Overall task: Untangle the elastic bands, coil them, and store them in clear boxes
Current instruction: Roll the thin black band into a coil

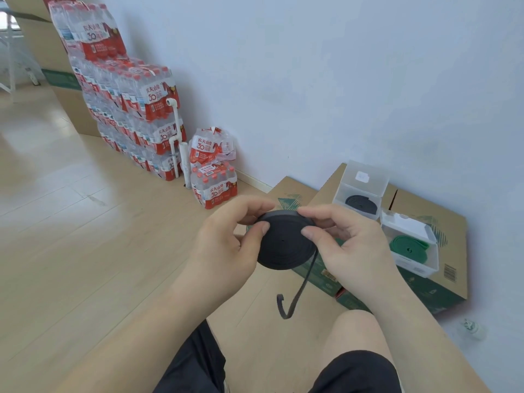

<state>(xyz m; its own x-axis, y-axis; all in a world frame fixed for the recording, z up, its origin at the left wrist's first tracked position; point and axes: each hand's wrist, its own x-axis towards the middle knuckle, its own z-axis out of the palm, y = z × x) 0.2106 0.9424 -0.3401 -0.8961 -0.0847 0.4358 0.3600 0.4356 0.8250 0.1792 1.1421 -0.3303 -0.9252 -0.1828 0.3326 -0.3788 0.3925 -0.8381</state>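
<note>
Both hands (pixel 286 239) pinch black coil (pixel 286 243) between them, tail dangling.

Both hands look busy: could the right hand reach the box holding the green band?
Probably yes: the box sits open beside the right hand, nothing between, but that hand pinches the black coil.

Wood floor (pixel 85 236) bears cardboard cartons (pixel 450 222) — two open clear boxes (pixel 419 263) sit on them.

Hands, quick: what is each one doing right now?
The left hand holds the black coil, thumb on its face.
The right hand pinches the same coil; its loose end hangs below.
</note>
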